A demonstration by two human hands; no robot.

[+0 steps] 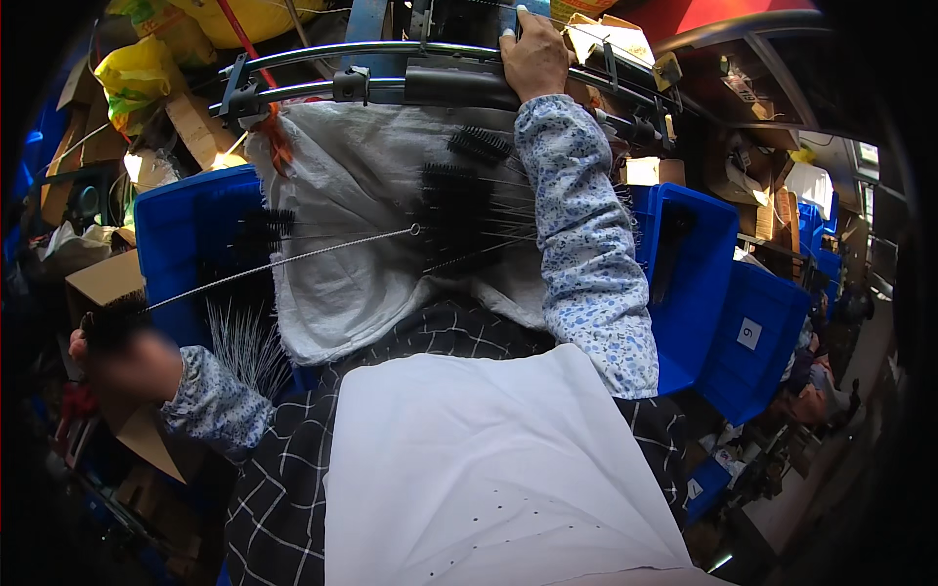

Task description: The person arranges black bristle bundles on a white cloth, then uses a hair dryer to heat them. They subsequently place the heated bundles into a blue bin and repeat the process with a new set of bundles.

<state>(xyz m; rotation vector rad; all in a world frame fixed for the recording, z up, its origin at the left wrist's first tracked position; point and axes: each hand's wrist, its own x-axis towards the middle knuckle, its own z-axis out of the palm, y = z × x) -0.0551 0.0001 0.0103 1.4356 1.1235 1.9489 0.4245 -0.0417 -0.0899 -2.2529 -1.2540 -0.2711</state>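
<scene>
My left hand (pixel 132 366), blurred, is out at the left side, closed round the black bristle head of a wire brush (pixel 283 262). The brush's twisted wire stem slants up to the right and ends in a small loop. At the top, my right hand (pixel 535 57) reaches over the metal rails and grips a blue machine part (pixel 508 21), some fingertips wrapped in white. More black wire brushes (pixel 457 200) lie in a bunch on a whitish woven cloth (pixel 342 303) over my lap, partly behind my right forearm.
A rail machine (pixel 454 83) with rods and a black cylinder spans the top. A blue bin (pixel 191 239) holding brushes stands left, with fine wires (pixel 244 342) sticking up beside it. Blue bins (pixel 694 278) stand right. Cardboard boxes (pixel 107 283) and yellow bags (pixel 142 78) crowd the left.
</scene>
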